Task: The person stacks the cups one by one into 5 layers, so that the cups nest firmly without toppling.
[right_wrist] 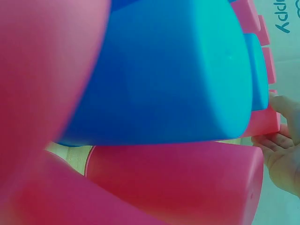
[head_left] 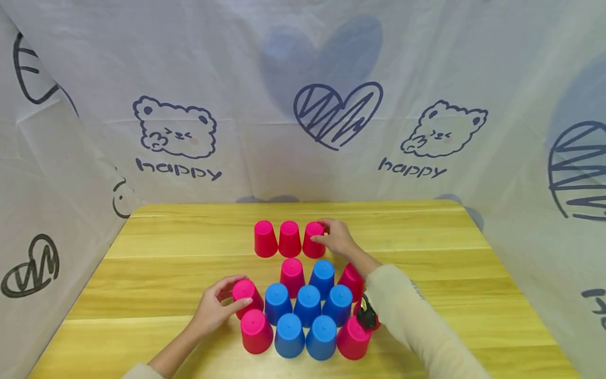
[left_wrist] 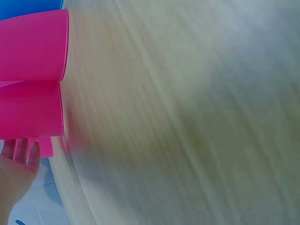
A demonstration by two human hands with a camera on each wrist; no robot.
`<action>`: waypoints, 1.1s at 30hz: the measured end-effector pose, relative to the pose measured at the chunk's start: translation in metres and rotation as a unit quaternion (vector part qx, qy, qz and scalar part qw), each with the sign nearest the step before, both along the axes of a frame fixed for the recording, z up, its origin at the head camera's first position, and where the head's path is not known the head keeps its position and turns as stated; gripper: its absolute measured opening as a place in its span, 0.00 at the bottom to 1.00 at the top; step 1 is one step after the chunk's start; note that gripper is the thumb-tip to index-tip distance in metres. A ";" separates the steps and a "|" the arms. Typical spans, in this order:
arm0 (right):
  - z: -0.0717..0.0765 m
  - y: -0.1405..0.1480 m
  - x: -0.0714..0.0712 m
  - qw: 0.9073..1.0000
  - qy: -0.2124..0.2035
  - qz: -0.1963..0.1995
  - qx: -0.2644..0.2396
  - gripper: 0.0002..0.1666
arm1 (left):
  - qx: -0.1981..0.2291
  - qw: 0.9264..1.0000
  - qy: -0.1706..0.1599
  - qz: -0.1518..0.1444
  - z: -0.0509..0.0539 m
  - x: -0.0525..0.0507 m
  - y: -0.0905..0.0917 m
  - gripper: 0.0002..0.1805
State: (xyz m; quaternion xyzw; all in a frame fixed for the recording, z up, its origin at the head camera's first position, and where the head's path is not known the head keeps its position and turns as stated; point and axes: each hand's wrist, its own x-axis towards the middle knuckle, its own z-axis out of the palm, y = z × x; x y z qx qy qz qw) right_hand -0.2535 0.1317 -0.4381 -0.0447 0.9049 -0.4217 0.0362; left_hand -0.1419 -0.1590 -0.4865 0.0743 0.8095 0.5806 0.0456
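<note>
Upside-down pink and blue cups stand in rows on the table. My left hand holds the pink cup at the left end of the second row, thumb in front and fingers behind. In the left wrist view the fingers show beside that pink cup. At the back, my right hand grips the rightmost pink cup of three between thumb and fingers. The right wrist view shows this hand partly, beyond nearer cups.
The front row has a pink cup, two blue cups and another pink cup. Behind stand several blue cups and a pink cup. My right sleeve and a black wrist device partly hide pink cups. A patterned cloth hangs behind.
</note>
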 end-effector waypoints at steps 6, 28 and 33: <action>0.000 -0.002 -0.002 1.000 -0.003 -0.004 -0.005 0.28 | -0.013 1.000 -0.009 0.007 0.000 0.003 -0.001 0.27; -0.001 -0.007 -0.004 1.000 -0.023 -0.016 -0.007 0.29 | -0.019 1.000 -0.012 0.008 -0.001 0.005 0.000 0.29; -0.001 -0.006 -0.005 1.000 -0.025 -0.013 -0.010 0.30 | -0.022 1.000 -0.010 0.008 0.001 0.005 0.000 0.28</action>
